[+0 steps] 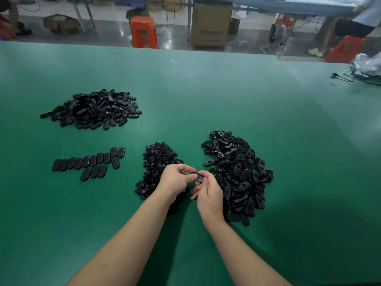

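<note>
head view, shell: black oval shell (199, 177) held above the bench (206, 89), toward its near edge, between small-parts heap (156, 159) and shell heap (237, 172).
left hand: left hand (177, 178) has curled fingers pinching the shell's left end.
right hand: right hand (209, 195) pinches its right end.
step: I judge it's fitting an insert; the insert is hidden.
doing it well: I'd square it, press evenly, then lay it by the laid-out row (88, 162) toward the left edge.
</note>
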The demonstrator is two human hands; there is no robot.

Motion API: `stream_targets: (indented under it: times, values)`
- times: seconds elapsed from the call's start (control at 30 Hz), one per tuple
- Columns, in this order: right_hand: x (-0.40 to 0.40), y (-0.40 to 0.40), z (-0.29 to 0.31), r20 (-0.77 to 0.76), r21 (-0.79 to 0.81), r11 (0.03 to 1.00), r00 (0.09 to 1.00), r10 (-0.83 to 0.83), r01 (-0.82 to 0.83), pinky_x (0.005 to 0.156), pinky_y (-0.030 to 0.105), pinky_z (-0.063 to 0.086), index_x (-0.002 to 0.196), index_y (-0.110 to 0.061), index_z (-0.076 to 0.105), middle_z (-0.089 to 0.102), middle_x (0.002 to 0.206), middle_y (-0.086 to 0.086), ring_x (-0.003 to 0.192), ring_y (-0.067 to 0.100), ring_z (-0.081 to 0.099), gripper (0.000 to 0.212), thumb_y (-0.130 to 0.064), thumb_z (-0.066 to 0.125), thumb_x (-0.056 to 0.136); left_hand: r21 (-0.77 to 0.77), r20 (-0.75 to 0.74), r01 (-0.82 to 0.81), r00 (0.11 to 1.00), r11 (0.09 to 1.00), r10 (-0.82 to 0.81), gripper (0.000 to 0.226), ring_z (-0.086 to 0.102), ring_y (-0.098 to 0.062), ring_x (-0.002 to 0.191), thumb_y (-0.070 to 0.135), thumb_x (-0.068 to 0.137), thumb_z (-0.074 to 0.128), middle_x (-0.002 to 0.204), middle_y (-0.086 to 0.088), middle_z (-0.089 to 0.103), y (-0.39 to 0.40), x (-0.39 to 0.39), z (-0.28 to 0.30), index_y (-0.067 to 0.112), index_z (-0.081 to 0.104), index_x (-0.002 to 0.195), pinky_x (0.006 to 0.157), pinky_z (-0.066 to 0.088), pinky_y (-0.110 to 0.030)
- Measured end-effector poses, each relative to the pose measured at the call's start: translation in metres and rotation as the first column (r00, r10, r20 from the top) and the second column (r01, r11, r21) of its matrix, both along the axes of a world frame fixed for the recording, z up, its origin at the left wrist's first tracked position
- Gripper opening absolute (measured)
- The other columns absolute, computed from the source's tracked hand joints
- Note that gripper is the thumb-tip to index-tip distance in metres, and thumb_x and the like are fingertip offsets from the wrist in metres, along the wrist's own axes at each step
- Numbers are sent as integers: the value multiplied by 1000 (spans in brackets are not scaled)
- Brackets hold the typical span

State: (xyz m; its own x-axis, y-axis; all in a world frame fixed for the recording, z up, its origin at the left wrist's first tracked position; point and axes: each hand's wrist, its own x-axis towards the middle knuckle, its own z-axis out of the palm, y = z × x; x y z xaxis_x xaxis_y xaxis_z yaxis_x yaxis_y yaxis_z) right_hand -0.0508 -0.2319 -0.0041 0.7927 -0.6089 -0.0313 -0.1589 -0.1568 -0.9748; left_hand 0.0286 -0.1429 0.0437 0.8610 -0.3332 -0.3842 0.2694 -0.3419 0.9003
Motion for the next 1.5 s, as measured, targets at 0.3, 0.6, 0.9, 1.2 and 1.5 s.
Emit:
stream_targets:
  times: [0.3, 0.6, 0.9, 1.2, 1.5]
  values:
    - [-1, 1, 2, -22, -5, 1000, 999, 23, -23, 58, 27, 55, 110, -22, 62, 64, 81, 7, 59, 10, 60, 29, -11, 35, 108, 264, 197, 123, 964, 957, -178, 11, 68, -13, 81, 15, 83, 82, 84, 3, 73, 4, 10, 3, 21, 74, 88, 70, 51, -24]
    - [-2, 2, 1, -62, -66, 996, 997, 55, -60, 59, 21, 50, 112, -23, 63, 64, 68, -2, 55, 10, 60, 29, -15, 36, 107, 377, 223, 144, 945, 915, -240, 10, 69, -16, 78, 24, 81, 82, 81, 3, 74, 3, 14, 10, 19, 75, 85, 65, 51, -25]
    - [-2, 2, 4, -43, -101, 993, 997, 58, -62, 70, 33, 54, 108, -21, 63, 68, 83, 2, 69, 15, 64, 19, -13, 47, 104, 268, 157, 161, 966, 950, -207, 14, 52, -14, 51, 22, 78, 88, 74, -5, 74, 8, 13, 11, 16, 75, 78, 49, 44, -24]
    - [-2, 3, 6, -73, -87, 996, 997, 26, -32, 83, 49, 54, 106, -21, 61, 69, 98, 3, 89, 28, 65, 16, -10, 51, 100, 173, 91, 141, 983, 975, -158, 2, 53, -10, 49, 11, 88, 77, 80, -5, 69, 6, 6, 8, 12, 77, 86, 45, 47, -20]
    - [-2, 3, 7, -85, -102, 995, 996, 10, -18, 85, 50, 53, 106, -19, 62, 70, 99, 2, 89, 28, 65, 18, -9, 49, 101, 222, 162, 143, 970, 965, -181, 4, 58, -12, 39, 17, 88, 74, 80, 0, 70, 7, 3, 5, 19, 76, 85, 43, 47, -22]
